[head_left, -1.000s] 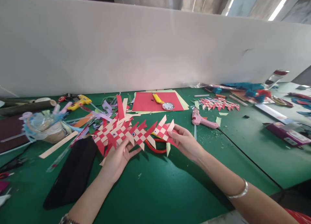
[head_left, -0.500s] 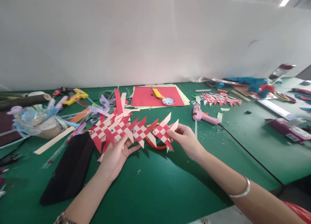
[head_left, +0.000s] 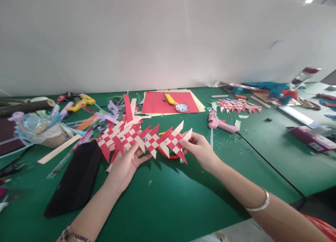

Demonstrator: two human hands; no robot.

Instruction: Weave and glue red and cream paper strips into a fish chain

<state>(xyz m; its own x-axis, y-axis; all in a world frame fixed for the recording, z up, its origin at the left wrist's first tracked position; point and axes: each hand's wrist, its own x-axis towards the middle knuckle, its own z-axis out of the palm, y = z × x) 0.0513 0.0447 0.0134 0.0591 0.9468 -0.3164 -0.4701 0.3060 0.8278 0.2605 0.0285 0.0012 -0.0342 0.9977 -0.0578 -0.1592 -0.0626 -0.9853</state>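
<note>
A row of red-and-cream woven paper fish with stick-on eyes is held just above the green table. My left hand supports the left part of the row from beneath, fingers closed against the paper. My right hand pinches the rightmost woven fish at its tail. Red scissor handles lie on the table under the row.
A pink glue gun with a black cord lies right of my hands. Red paper with a yellow-handled tool lies behind. More woven fish sit at the back right. Paper strips, a yellow glue gun and a black cloth crowd the left.
The row of fish and both hands have shifted slightly left and up in the picture as the camera moved. The grip of each hand is unchanged.
</note>
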